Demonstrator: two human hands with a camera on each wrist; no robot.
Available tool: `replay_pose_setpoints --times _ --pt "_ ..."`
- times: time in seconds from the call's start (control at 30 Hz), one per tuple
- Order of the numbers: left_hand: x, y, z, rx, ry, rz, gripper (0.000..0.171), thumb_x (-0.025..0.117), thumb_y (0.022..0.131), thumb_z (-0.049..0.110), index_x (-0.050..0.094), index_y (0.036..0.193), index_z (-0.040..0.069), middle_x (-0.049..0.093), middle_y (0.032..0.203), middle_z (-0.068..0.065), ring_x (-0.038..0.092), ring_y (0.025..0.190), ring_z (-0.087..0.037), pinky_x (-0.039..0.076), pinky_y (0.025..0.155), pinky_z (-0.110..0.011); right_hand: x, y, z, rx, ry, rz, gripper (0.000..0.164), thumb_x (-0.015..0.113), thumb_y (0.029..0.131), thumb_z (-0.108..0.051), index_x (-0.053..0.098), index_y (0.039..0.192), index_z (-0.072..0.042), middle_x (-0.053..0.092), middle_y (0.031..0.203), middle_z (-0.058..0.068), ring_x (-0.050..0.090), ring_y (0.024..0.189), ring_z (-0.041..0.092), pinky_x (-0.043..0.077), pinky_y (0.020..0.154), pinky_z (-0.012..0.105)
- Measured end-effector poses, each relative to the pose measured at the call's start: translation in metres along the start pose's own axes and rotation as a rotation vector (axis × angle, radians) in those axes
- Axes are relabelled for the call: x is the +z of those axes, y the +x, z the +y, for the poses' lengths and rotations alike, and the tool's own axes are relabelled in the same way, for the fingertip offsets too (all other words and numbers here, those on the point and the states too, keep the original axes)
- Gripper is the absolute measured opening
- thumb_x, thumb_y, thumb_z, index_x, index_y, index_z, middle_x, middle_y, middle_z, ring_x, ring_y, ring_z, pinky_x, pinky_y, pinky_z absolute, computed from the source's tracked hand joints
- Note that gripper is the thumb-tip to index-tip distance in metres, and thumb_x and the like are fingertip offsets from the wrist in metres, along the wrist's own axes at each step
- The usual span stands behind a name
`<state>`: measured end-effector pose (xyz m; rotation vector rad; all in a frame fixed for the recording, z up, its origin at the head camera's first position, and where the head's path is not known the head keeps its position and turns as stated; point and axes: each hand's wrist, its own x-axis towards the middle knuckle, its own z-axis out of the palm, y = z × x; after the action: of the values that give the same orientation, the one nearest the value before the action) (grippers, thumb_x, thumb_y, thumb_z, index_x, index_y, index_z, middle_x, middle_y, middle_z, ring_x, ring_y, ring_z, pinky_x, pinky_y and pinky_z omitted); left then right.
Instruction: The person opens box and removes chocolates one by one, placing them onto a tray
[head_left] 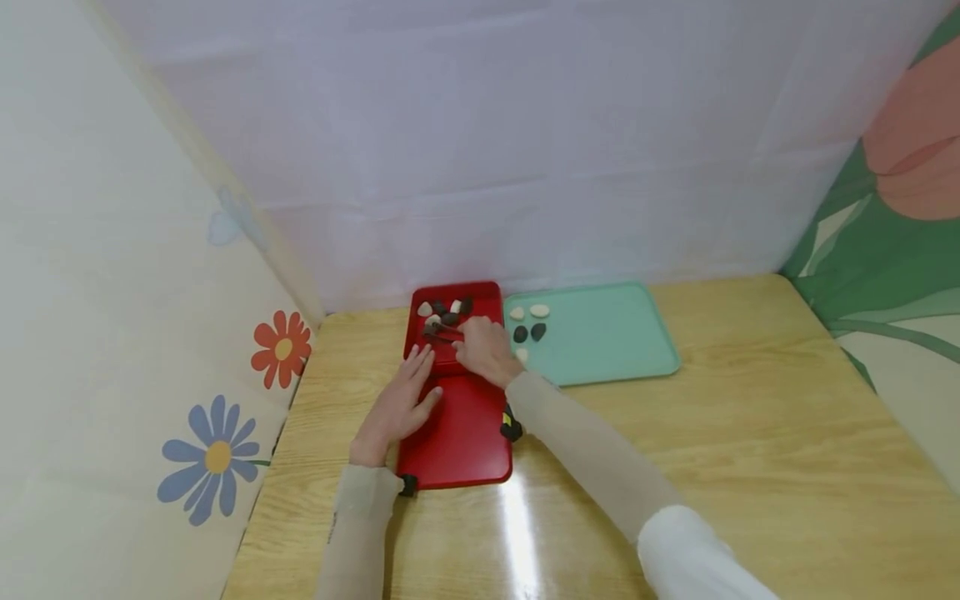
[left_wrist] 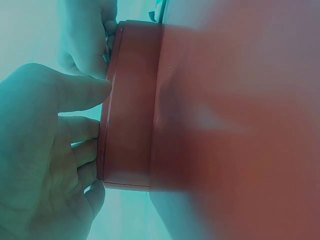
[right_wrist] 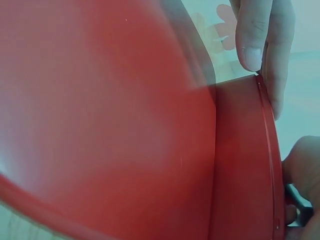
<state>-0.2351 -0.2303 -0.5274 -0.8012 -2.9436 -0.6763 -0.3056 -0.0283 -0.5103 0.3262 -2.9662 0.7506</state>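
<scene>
Pale cloth (head_left: 465, 150) behind wood table (head_left: 750, 400). On it, teal tray (head_left: 607, 333), right of red tin (head_left: 459, 292). At tin's near-left corner, left hand (head_left: 397, 408), fingers straight, gripping nothing. Over tin, right hand (head_left: 486, 350), curled round tongs (head_left: 442, 337). In tin, stones (head_left: 450, 318); on tray, 5 more visible. Cannot tell of any stone between tips. Could drop stone through off-centre pinch, or shift tin through slack bracing.

L hand (right_wrist: 266, 45) is resting at corner of glossy red rect. box (right_wrist: 242, 160); R hand (right_wrist: 306, 160) is gripping part-hidden dark tool (right_wrist: 299, 200).
</scene>
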Motion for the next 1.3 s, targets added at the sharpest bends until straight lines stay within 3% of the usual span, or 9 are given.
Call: replay_pose_setpoints --times 0.1,0.37,0.63,0.97,1.1,1.3 --pt "-0.001 0.000 0.001 -0.003 -0.004 -0.003 0.071 0.063 0.106 0.025 0.034 0.164 -0.005 0.029 0.175 -0.020 0.019 0.163 -0.047 0.029 0.128 -0.061 -0.001 -0.001 0.000 -0.013 0.001 0.005 0.025 0.074 0.101 -0.030 0.083 0.115 -0.012 0.082 0.100 0.004 0.075 0.075 0.020 0.065 0.069 0.033" --pt "-0.004 -0.003 0.001 -0.001 -0.007 -0.004 0.070 0.063 0.106 0.024 0.034 0.163 -0.007 0.029 0.174 -0.022 0.018 0.163 -0.047 0.026 0.130 -0.060 -0.005 -0.005 -0.001 -0.056 0.002 0.034 0.021 0.075 0.100 -0.029 0.083 0.106 -0.010 0.079 0.083 0.003 0.068 0.065 0.017 0.062 0.063 0.031" --pt "-0.003 -0.003 0.000 -0.004 0.003 0.001 0.071 0.063 0.106 0.024 0.034 0.163 -0.006 0.029 0.175 -0.021 0.017 0.164 -0.045 0.026 0.130 -0.059 -0.009 -0.008 0.005 -0.048 -0.007 0.063 0.028 0.075 0.101 -0.029 0.082 0.123 -0.015 0.082 0.106 0.002 0.075 0.080 0.018 0.063 0.065 0.034" --pt "-0.005 -0.003 0.003 -0.022 0.008 -0.020 0.071 0.063 0.106 0.024 0.033 0.164 -0.005 0.028 0.175 -0.021 0.016 0.164 -0.045 0.025 0.131 -0.059 -0.014 -0.016 0.016 -0.044 0.020 0.076 0.017 0.074 0.101 -0.029 0.084 0.103 -0.016 0.070 0.080 -0.002 0.060 0.068 0.016 0.053 0.058 0.030" --pt "-0.005 -0.003 0.004 -0.030 0.007 -0.022 0.072 0.063 0.106 0.025 0.033 0.164 -0.005 0.027 0.175 -0.020 0.016 0.165 -0.043 0.026 0.130 -0.060 -0.017 -0.019 0.020 -0.049 0.054 0.073 0.019 0.074 0.101 -0.029 0.084 0.106 -0.014 0.069 0.081 -0.001 0.059 0.069 0.017 0.051 0.059 0.029" --pt "-0.003 -0.002 0.004 -0.017 -0.010 -0.013 0.072 0.063 0.106 0.026 0.033 0.164 -0.005 0.029 0.175 -0.021 0.016 0.165 -0.043 0.025 0.130 -0.061 -0.024 -0.024 0.026 -0.061 0.113 0.091 0.020 0.073 0.102 -0.025 0.084 0.114 -0.013 0.066 0.077 -0.001 0.057 0.065 0.017 0.045 0.050 0.026"
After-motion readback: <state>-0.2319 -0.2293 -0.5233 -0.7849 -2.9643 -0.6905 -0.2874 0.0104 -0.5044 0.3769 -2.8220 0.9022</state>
